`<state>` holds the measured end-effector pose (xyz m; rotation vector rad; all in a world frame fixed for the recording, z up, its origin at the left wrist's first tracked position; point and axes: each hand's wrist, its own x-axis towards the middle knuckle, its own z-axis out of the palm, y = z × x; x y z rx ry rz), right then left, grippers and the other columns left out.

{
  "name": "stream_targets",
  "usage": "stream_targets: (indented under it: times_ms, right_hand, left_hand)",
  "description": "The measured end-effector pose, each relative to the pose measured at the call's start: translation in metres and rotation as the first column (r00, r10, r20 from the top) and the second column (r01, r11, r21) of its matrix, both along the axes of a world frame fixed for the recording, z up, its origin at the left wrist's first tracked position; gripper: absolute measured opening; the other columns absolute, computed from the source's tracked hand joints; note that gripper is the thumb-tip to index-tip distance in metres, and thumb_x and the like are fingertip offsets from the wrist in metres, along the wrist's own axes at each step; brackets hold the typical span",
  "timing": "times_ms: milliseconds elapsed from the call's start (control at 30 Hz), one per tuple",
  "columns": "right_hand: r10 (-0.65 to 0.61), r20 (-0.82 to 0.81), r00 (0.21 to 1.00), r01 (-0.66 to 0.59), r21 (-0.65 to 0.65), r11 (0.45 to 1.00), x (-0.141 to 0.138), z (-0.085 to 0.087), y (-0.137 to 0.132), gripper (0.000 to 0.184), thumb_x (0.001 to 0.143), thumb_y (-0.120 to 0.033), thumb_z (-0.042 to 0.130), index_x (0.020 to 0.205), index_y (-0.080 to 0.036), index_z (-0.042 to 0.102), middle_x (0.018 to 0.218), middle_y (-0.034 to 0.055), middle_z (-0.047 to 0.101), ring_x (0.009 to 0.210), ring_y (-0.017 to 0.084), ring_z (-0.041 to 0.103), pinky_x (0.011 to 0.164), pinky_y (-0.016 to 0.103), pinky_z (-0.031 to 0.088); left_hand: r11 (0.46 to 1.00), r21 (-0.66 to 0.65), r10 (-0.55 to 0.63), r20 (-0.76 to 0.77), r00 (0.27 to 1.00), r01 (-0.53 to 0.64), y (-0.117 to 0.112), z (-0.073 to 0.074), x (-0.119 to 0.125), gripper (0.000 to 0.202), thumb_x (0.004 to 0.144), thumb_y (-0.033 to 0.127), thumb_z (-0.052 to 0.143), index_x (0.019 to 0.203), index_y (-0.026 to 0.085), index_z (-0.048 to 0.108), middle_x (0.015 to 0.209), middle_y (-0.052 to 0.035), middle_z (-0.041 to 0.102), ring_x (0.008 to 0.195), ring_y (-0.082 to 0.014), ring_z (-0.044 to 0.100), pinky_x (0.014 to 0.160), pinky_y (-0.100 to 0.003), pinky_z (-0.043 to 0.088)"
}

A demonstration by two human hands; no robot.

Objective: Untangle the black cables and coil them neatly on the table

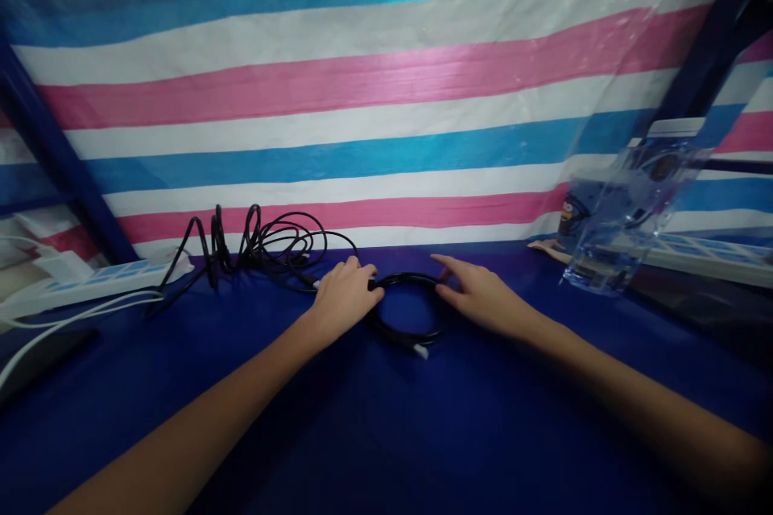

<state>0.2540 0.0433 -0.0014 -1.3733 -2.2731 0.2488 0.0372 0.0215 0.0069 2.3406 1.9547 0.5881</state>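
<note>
A black cable [395, 280] lies coiled in a loose ring on the blue table, with a pale connector [421, 351] at its near side. My left hand [345, 299] is closed on the left side of the ring, its thumb and fingers around the cable. At the ring's right side is my right hand [483, 299], its index finger stretched out and apart from the thumb. The thumb is at the cable; whether it presses on it I cannot tell. Behind my left hand sits a tangle of more black cable [266, 245], rising in loops.
On the left stands a white power strip [114, 280] with a white plug [64, 265] and white cords. A dark flat object [48, 358] lies in front. To the right are a clear plastic bottle [634, 209] and another power strip [713, 257]. A striped sheet [362, 88] hangs behind the table [386, 434].
</note>
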Motion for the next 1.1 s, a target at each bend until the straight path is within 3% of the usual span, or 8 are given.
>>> stream_targets:
  times_ms: [167,267,333,400,600,767,933,1100]
  right_hand:
    - [0.086,0.083,0.993,-0.085,-0.006,0.996,-0.008,-0.003,-0.011,0.046,0.087,-0.034,0.042,0.127,-0.012,0.048,0.125,0.0132,0.055,0.112,0.027,0.053,0.095,0.043,0.041]
    - [0.054,0.096,0.994,-0.054,-0.006,0.999,-0.011,-0.001,-0.012,0.043,0.086,-0.030,0.042,0.123,-0.010,0.049,0.122,0.0142,0.057,0.108,0.027,0.056,0.091,0.043,0.043]
    - [0.034,0.107,0.994,-0.033,-0.009,0.999,-0.012,0.001,-0.012,0.036,0.085,-0.026,0.042,0.115,-0.011,0.055,0.112,0.0134,0.062,0.100,0.027,0.059,0.086,0.042,0.045]
    - [0.011,0.116,0.993,-0.010,-0.015,1.000,-0.012,0.001,-0.011,0.033,0.086,-0.024,0.039,0.109,-0.012,0.058,0.103,0.0124,0.065,0.093,0.026,0.061,0.081,0.041,0.047]
    - [-0.023,0.156,0.987,0.027,-0.026,0.999,-0.010,0.000,-0.011,0.034,0.087,-0.025,0.037,0.105,-0.013,0.063,0.100,0.0149,0.064,0.095,0.029,0.061,0.084,0.044,0.044]
    - [-0.065,0.087,0.994,0.066,-0.017,0.998,-0.006,0.010,-0.014,0.045,0.087,-0.035,0.040,0.126,-0.013,0.048,0.119,0.0144,0.057,0.108,0.028,0.055,0.090,0.042,0.042]
    - [-0.080,-0.075,0.994,0.079,-0.014,0.997,-0.007,0.019,-0.018,0.037,0.088,-0.038,0.041,0.115,-0.016,0.053,0.113,0.0108,0.060,0.100,0.024,0.058,0.085,0.039,0.045]
    - [-0.098,-0.089,0.991,0.112,0.159,0.981,-0.005,0.032,-0.023,0.033,0.092,-0.038,0.033,0.097,-0.018,0.059,0.101,0.0083,0.064,0.093,0.023,0.059,0.081,0.038,0.043]
  left_hand:
    - [0.995,-0.086,0.053,-0.032,0.998,-0.056,0.003,0.003,-0.006,0.048,0.073,0.055,0.052,0.099,0.016,0.062,0.093,-0.0150,0.064,0.089,-0.0340,0.060,0.074,-0.043,0.045]
    - [0.994,-0.101,0.031,-0.039,0.999,-0.034,0.001,0.008,0.001,0.036,0.070,0.037,0.059,0.096,0.013,0.063,0.094,-0.0164,0.066,0.089,-0.0335,0.061,0.073,-0.041,0.045]
    - [0.995,-0.097,0.012,-0.022,1.000,-0.014,-0.001,0.010,0.004,0.028,0.072,0.023,0.054,0.096,0.014,0.064,0.093,-0.0147,0.067,0.089,-0.0303,0.062,0.073,-0.038,0.045]
    - [0.996,-0.088,-0.015,0.011,1.000,0.016,-0.001,0.011,0.006,0.028,0.075,0.019,0.049,0.098,0.017,0.064,0.092,-0.0118,0.068,0.091,-0.0271,0.062,0.076,-0.036,0.046]
    - [0.992,-0.078,-0.090,0.086,0.992,0.097,0.003,0.000,0.002,0.035,0.083,0.035,0.045,0.105,0.016,0.064,0.112,-0.0139,0.063,0.109,-0.0316,0.054,0.093,-0.045,0.038]
    - [0.990,-0.061,-0.111,0.237,0.965,0.129,0.006,-0.003,0.002,0.051,0.086,0.044,0.039,0.127,0.016,0.048,0.122,-0.0113,0.059,0.110,-0.0213,0.056,0.092,-0.030,0.043]
    - [0.990,0.018,-0.139,0.226,0.964,0.139,0.004,0.017,-0.009,0.035,0.087,0.034,0.038,0.111,0.017,0.057,0.111,-0.0086,0.064,0.100,-0.0191,0.059,0.088,-0.030,0.045]
    - [0.985,0.085,-0.157,0.058,0.986,0.152,-0.006,0.038,-0.057,0.030,0.086,0.023,0.039,0.103,0.018,0.063,0.109,-0.0084,0.065,0.104,-0.0238,0.056,0.094,-0.039,0.037]
